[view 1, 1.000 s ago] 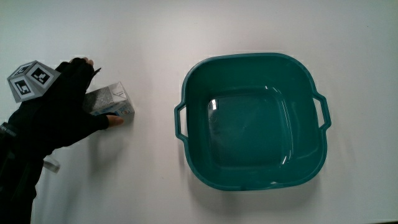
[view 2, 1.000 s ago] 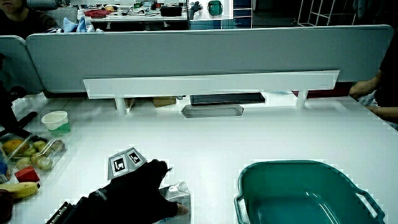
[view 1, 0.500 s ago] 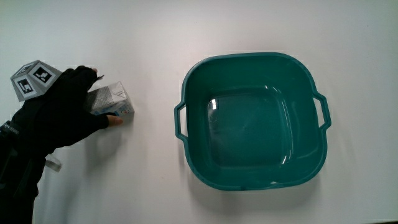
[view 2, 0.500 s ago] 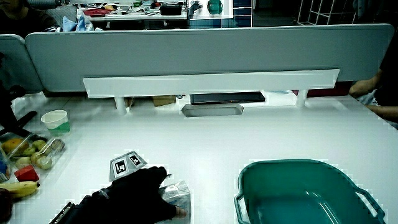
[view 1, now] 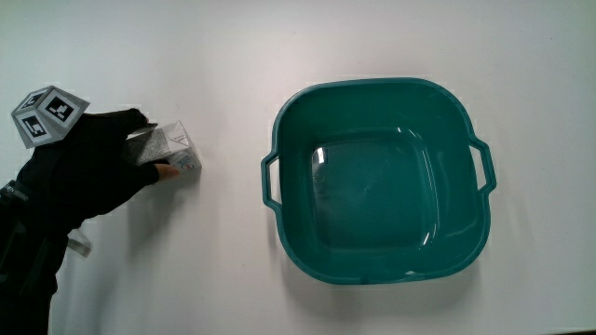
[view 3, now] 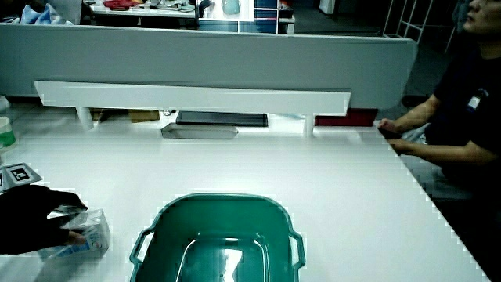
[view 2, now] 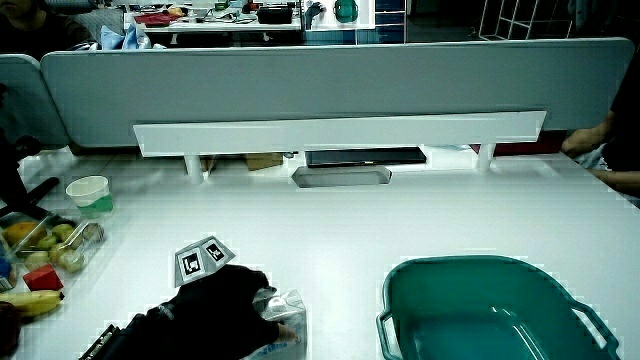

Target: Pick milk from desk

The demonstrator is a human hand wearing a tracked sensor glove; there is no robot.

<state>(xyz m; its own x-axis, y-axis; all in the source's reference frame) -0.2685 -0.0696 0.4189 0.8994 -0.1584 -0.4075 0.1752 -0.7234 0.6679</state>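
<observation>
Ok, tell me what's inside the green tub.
The green tub holds nothing visible: only its bare, shiny floor shows. The milk carton sits on the table beside it, gripped by the hand.

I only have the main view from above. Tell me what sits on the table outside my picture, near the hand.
Observer: In a side view, a container of fruit lies at the table's edge, beside the hand, whose grip is closed on the milk carton.
Operator: Report anything else around it.
Observer: A pale cup stands farther from the person than that container, and a banana lies nearer.
Operator: Now tell me where the table ends.
Observer: At a low grey partition, at the edge farthest from the person.
</observation>
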